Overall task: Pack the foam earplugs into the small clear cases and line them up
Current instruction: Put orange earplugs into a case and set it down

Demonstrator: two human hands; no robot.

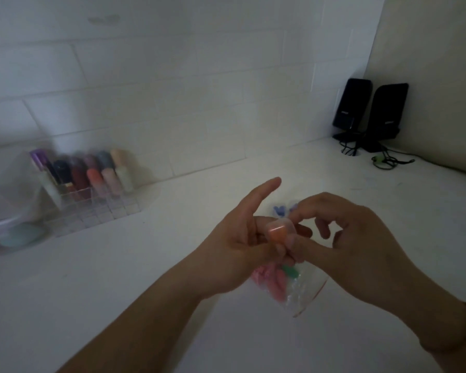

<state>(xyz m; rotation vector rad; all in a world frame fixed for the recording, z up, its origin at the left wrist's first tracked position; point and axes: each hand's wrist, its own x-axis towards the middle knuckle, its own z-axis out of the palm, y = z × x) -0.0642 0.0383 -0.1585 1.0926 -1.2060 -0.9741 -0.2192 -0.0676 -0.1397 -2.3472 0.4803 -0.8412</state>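
A white tiled wall (172, 90) stands behind a big white desk (92, 278). The room is dim. Two black speakers (371, 114) sit in the far right corner with wires beside them. A clear rack of little colored bottles (92, 181) stands at the left by the wall. Above the middle of the desk, the left hand (234, 251) and right hand (345, 238) pinch a small clear case (279, 232) with orange earplugs inside, fingers curled around it. A clear bag (296, 292) of pink and green earplugs hangs under the hands.

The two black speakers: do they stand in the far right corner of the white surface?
Yes, the two black speakers stand side by side in the far right corner, against the wall.
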